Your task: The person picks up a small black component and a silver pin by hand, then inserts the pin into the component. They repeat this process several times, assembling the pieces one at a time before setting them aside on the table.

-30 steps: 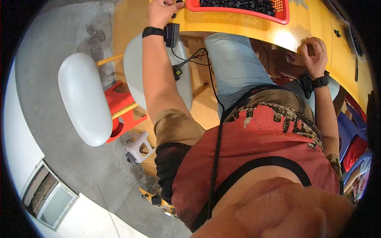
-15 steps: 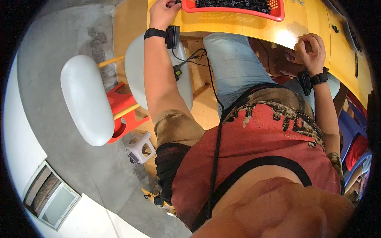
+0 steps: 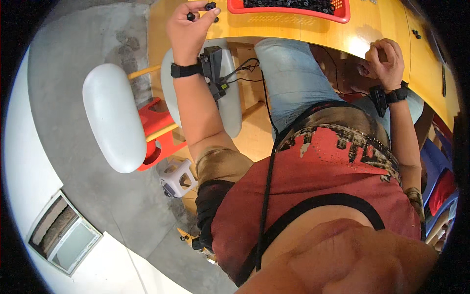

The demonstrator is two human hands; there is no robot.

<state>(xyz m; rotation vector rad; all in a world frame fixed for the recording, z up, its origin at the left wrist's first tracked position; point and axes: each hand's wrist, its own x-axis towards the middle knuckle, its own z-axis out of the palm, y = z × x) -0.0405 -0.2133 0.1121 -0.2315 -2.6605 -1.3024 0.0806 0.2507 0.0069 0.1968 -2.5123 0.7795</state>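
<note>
My left hand (image 3: 187, 33) is raised over the table's left edge, with a small black part (image 3: 210, 6) pinched at the thumb and fingertips. Another small black piece (image 3: 191, 16) shows among its fingers. Right of this hand sits a red plastic basket (image 3: 293, 15) holding many small black parts (image 3: 286, 5). My right hand (image 3: 389, 63) is at the table's near edge, its fingers curled and thumb drawn in. Whatever it may be gripping is too small to tell.
The yellow wooden table (image 3: 338, 36) spans the top. Small black pieces (image 3: 416, 34) lie at its right side. A padded grey chair (image 3: 115, 117) stands at left, beside a red stool (image 3: 159, 117) and a pale stool (image 3: 177, 177). A cable (image 3: 267, 171) runs down my front.
My left hand has drawn back from beside the basket, toward me and slightly left, with black parts in its fingers. My right hand has stayed nearly still.
</note>
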